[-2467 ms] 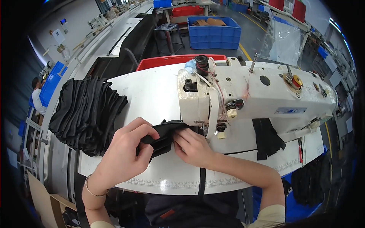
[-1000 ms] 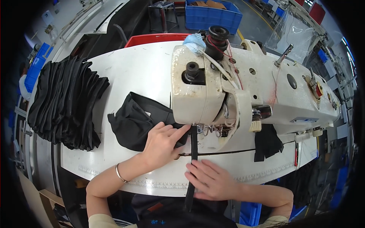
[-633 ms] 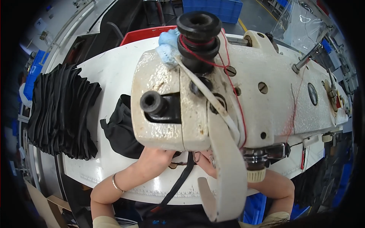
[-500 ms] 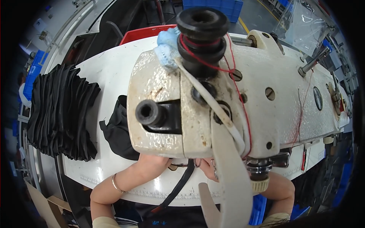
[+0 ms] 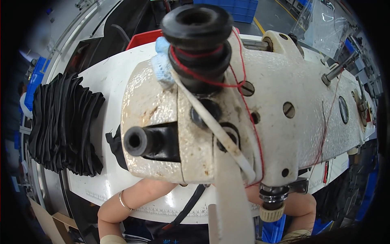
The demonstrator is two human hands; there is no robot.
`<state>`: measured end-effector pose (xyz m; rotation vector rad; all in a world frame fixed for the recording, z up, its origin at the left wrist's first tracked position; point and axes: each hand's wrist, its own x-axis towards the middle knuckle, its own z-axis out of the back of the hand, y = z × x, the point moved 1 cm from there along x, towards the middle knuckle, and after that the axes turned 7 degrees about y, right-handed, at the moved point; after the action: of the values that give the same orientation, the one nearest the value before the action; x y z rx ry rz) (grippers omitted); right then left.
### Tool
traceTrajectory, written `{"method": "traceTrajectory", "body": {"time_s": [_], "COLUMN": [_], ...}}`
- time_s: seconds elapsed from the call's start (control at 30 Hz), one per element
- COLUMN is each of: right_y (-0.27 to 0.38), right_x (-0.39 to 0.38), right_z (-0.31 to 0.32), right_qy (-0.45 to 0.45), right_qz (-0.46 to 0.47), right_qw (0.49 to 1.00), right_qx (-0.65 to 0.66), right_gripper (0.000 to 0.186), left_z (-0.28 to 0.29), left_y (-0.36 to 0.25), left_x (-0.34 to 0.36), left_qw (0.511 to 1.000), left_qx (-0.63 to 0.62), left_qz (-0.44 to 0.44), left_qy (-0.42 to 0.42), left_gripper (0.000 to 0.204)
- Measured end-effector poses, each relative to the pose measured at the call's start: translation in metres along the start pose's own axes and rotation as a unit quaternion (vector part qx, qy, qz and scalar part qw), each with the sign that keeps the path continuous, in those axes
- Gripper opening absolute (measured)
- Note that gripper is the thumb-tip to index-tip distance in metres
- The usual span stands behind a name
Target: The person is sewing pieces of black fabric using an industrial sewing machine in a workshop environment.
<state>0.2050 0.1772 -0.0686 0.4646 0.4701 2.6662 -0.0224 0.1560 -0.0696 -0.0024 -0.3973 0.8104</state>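
Observation:
A white sewing machine head [image 5: 268, 110], with red thread wound about its black knob [image 5: 199, 61], fills the middle of the view. My left forearm [image 5: 142, 193], with a bracelet on it, reaches in beneath the machine; my right forearm [image 5: 298, 209] enters from the other side. Both hands are hidden behind the machine, so their fingers and anything in them cannot be seen. A black fabric strip [image 5: 189, 207] runs from under the machine over the table's near edge toward my body. At the machine's left, part of a black cloth piece [image 5: 115, 148] shows.
On the left of the white table [image 5: 95, 185] stands a thick stack of folded black fabric pieces [image 5: 65, 126]. A red bin [image 5: 142, 39] and a blue crate [image 5: 237, 9] lie beyond the far edge. A pale lever [image 5: 233, 199] hangs from the machine's front.
The machine appears larger and shifted left and down in view. It now covers both hands, which partly showed before, and more of the black cloth piece.

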Motion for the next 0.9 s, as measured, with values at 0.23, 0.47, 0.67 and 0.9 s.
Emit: {"method": "traceTrajectory", "body": {"time_s": [0.23, 0.47, 0.67, 0.9], "right_y": [0.003, 0.004, 0.004, 0.004], "right_x": [-0.003, -0.003, -0.002, -0.003], "right_z": [0.005, 0.007, 0.004, 0.004], "right_qy": [0.002, 0.003, 0.006, 0.008], "right_qz": [-0.009, -0.017, -0.021, -0.032], "right_qw": [1.0, 0.999, 0.998, 0.997], "right_qx": [0.025, 0.037, 0.051, 0.075], "right_gripper": [0.022, 0.023, 0.023, 0.023], "left_z": [0.012, 0.03, 0.038, 0.027], "left_y": [-0.002, -0.006, -0.006, -0.011], "left_x": [0.003, 0.014, 0.018, 0.018], "left_qw": [0.997, 0.964, 0.933, 0.974], "left_qx": [-0.049, -0.195, -0.221, -0.153], "left_qz": [0.052, 0.168, 0.204, 0.128], "left_qy": [0.036, 0.064, 0.196, 0.103], "left_gripper": [0.037, 0.032, 0.038, 0.028]}}
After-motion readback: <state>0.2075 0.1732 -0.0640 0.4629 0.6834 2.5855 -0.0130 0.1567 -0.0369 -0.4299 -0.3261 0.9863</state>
